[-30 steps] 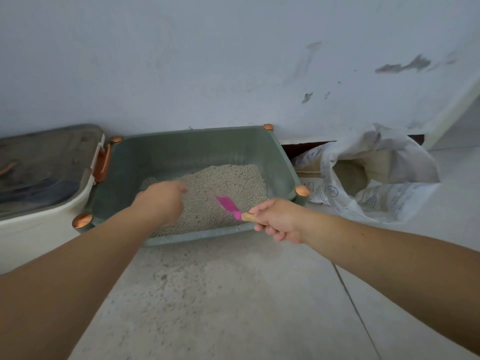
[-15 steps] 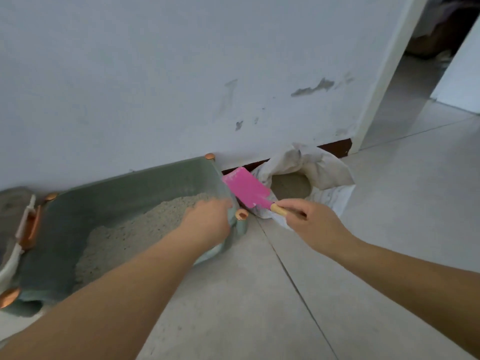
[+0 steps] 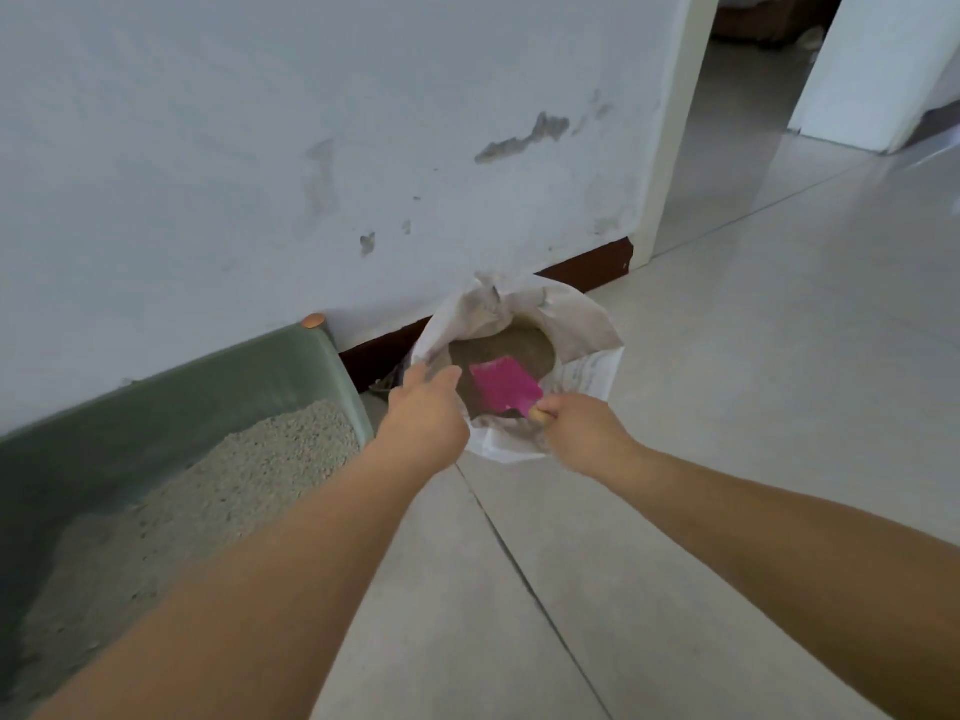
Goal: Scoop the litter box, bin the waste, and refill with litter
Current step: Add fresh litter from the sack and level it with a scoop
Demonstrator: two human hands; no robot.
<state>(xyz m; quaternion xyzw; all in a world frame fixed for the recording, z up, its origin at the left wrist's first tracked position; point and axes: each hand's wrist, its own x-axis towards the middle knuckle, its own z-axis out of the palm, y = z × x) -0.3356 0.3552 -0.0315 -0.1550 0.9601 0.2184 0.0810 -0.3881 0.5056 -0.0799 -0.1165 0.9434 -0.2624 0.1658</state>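
Observation:
A green litter box point(image 3: 291, 376) holding pale grey litter point(image 3: 249, 470) stands against the wall at the left. To its right an open white litter bag point(image 3: 587, 324) sits on the floor, brownish litter showing inside. My right hand point(image 3: 582, 433) grips the wooden handle of a pink scoop point(image 3: 501, 384), whose blade is down in the bag's mouth. My left hand point(image 3: 426, 413) holds the bag's near left rim, fingers curled over the edge.
A scuffed white wall with a dark skirting board point(image 3: 587, 267) runs behind the box and bag. A doorway point(image 3: 748, 122) opens at the upper right. Pale floor tiles point(image 3: 727, 407) stretch to the right and toward me.
The view has swung right from the litter box to the bag. My right hand carried the pink scoop from the box into the bag's mouth, and my left hand moved onto the bag's rim.

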